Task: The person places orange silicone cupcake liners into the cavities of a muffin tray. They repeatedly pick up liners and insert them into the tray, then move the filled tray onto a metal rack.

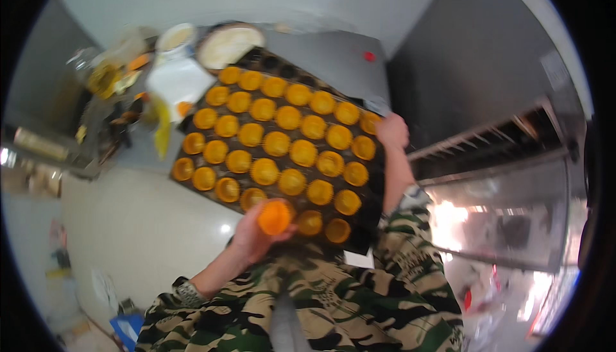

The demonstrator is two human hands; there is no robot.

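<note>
A dark muffin tray (373, 203) extends in front of me, its rows of cups lined with fluted yellow-orange baking liners (288, 118). My right hand (393, 133) grips the tray's right edge near the far corner. At the near edge, my left hand (250, 234) holds an orange stack of liners (274, 217) between thumb and fingers. That stack and hand hide part of the nearest row. Whether the left hand also bears on the tray cannot be told. A second dark tray (288, 72) shows beyond and partly beneath the first; its visible cups hold no liners.
A grey metal table (332, 49) stands against the wall. On it are a round bowl with pale contents (233, 46), a white container (178, 80), a yellow strip (161, 128) and a small red object (369, 56). A steel appliance with a glazed door (505, 217) stands at right.
</note>
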